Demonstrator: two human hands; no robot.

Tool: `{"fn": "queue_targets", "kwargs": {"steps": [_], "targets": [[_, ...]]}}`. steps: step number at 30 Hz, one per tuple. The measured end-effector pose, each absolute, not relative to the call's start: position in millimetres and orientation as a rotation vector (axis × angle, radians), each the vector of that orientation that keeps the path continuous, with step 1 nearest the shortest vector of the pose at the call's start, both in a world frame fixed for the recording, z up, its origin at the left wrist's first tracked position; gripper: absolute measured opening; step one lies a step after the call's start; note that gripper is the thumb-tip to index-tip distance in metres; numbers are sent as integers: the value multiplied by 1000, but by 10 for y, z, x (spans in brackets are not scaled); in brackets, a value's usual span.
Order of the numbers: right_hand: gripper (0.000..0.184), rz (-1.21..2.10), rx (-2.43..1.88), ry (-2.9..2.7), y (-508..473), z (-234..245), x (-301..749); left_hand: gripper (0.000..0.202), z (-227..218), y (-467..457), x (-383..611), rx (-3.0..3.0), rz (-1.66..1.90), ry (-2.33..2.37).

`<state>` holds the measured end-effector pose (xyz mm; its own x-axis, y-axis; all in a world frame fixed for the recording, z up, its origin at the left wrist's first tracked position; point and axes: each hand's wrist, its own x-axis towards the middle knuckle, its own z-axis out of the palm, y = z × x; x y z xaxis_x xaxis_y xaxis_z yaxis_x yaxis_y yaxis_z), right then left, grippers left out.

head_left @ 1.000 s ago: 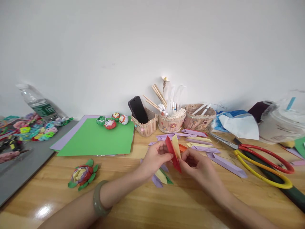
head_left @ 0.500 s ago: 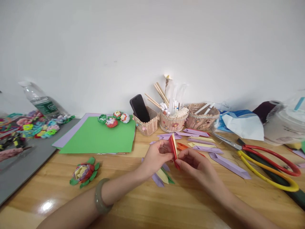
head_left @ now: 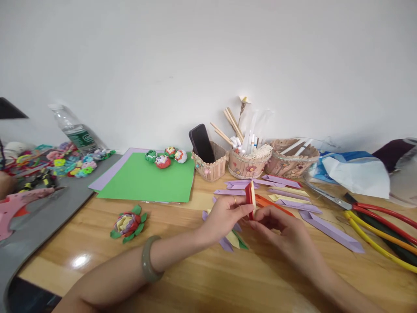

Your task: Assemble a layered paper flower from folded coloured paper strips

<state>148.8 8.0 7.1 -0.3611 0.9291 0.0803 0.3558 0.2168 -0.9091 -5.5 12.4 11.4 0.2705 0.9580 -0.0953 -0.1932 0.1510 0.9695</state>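
My left hand (head_left: 224, 217) pinches a folded red and pale yellow paper strip (head_left: 249, 198) upright between thumb and fingers. At the strip's lower end my right hand (head_left: 282, 228) is closed, its thumb and forefinger meeting there; its other fingers curl inward. Beneath the left hand lies a bundle of purple, yellow and green folded strips (head_left: 233, 239), partly covered. Behind the right hand rests an orange folded strip (head_left: 276, 205). Several purple strips (head_left: 329, 230) and yellow ones spread to the right. A finished paper flower (head_left: 128, 224) with green leaves sits on the left.
Green paper (head_left: 146, 182) carries several small paper flowers (head_left: 163, 162). Along the wall stand wooden stick baskets (head_left: 249, 167), one holding a phone (head_left: 202, 142). Large scissors (head_left: 365, 217) lie right. A bottle (head_left: 76, 132), pink glue gun (head_left: 19, 206) and another person's hand (head_left: 4, 184) are left.
The view has shifted left, bringing the glue gun and another person's hand into sight. My hands still hold the red and yellow strip, now turned slightly more upright.
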Motion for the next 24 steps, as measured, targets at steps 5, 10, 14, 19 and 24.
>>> {"fn": "queue_targets", "kwargs": {"steps": [5,10,14,19,24], "targets": [[13,949,-1132,-2119,55,99,1505,30,84,137,-64,1021,1043,955],[48,657,-1112,-2216,104,38,1571,30,142,138,-77,896,1062,936],[84,470,-1020,-2245,141,11,1604,29,181,123,-89,866,973,949],[95,536,-944,-2321,150,23,1610,30,193,101,-79,896,831,924],[99,507,-978,-2312,141,-6,1610,30,205,93,-75,903,796,909]]}}
